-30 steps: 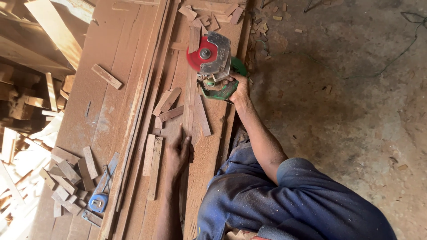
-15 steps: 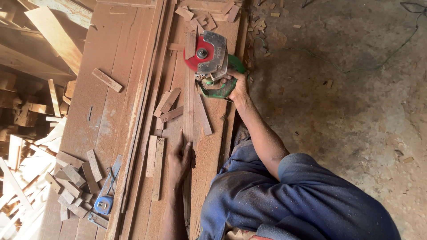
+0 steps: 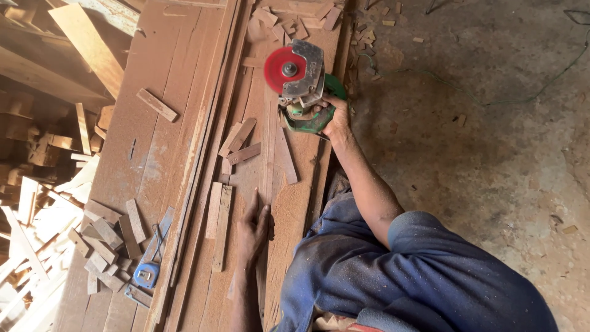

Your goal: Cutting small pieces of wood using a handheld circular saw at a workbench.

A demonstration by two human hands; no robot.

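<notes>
My right hand (image 3: 337, 120) grips the handle of a green circular saw (image 3: 307, 114) with a red blade disc (image 3: 284, 67) and a grey metal guard. The saw rests at the far end of a long narrow wooden strip (image 3: 268, 147) lying on dusty brown planks (image 3: 166, 154). My left hand (image 3: 253, 227) lies flat, fingers together, pressing the near part of that strip. My knee in blue trousers (image 3: 393, 276) is beside the planks.
Short offcuts (image 3: 239, 138) lie left of the strip, and more (image 3: 107, 237) are scattered at the lower left beside a blue tape measure (image 3: 146, 275). Pale timber scraps (image 3: 37, 203) pile up at the far left. A thin cable (image 3: 479, 98) crosses the concrete floor (image 3: 491, 172) on the right.
The saw has edged a little farther away along the strip. My left hand stays flat on the wood, and the view has shifted slightly.
</notes>
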